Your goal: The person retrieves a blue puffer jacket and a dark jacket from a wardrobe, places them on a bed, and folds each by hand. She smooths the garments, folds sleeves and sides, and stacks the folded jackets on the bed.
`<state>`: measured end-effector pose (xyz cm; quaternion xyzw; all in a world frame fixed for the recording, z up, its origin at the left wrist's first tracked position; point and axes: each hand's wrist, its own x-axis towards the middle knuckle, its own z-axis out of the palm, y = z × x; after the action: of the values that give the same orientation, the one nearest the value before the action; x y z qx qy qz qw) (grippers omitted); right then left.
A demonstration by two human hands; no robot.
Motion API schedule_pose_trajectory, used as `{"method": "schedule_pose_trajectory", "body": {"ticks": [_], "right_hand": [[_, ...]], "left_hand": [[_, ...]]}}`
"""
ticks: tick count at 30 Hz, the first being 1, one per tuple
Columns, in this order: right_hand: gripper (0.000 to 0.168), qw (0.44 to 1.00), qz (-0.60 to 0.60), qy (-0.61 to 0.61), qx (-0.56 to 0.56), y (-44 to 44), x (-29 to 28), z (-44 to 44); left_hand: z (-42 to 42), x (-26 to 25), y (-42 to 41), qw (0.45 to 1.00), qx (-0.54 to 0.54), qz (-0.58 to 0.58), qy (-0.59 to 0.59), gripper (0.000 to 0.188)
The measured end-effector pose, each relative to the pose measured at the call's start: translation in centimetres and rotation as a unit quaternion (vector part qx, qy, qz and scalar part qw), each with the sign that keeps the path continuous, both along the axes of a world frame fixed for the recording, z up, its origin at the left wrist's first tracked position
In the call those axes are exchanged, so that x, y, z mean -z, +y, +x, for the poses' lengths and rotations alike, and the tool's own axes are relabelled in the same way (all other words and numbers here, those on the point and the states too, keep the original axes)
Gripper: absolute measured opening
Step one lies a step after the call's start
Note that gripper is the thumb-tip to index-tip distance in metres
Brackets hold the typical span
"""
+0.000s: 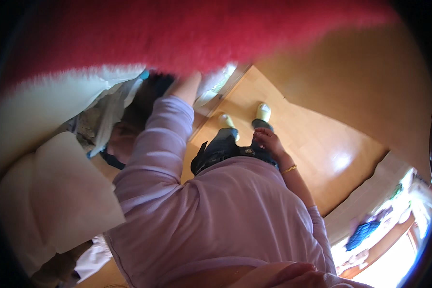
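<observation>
A red plush fabric (187, 32) spans the top of the view, blurred and very near. My left arm reaches up under its edge, so my left hand is hidden behind it; only the bare wrist and forearm show. Beside that forearm are dark cloth (144, 100) and a clear plastic bag or wrap (216, 84). My right hand (268, 142) hangs low in front of my right thigh, its fingers loosely curled in, with nothing seen in it. A gold bracelet (288, 169) is on that wrist.
White fabric or padding (50, 104) and a pale sheet-like piece (68, 190) hang close at my left. Around my feet is a wooden floor (309, 144). A plain tan panel (345, 79) fills the upper right. A blue item (363, 234) lies near the bright window area.
</observation>
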<state>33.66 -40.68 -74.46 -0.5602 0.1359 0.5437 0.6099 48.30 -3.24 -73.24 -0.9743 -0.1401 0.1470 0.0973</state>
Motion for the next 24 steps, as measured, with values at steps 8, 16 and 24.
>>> {"method": "schedule_pose_trajectory", "body": {"ticks": [8, 16, 24], "right_hand": [[0.034, 0.995, -0.067, -0.018, -0.076, -10.6, -0.9, 9.2], [0.031, 0.982, -0.116, 0.007, 0.148, -17.8, 0.3, 11.9], [0.057, 0.857, 0.058, -0.511, 0.032, -20.4, -8.5, 18.4]], "left_hand": [[3.5, -2.6, -4.9, 0.986, -0.131, -0.097, 0.019, 0.08], [-21.0, 0.9, -19.3, 0.851, -0.236, -0.379, -0.275, 0.036], [-44.1, -7.3, -37.5, 0.706, -0.432, -0.195, -0.526, 0.037]]}}
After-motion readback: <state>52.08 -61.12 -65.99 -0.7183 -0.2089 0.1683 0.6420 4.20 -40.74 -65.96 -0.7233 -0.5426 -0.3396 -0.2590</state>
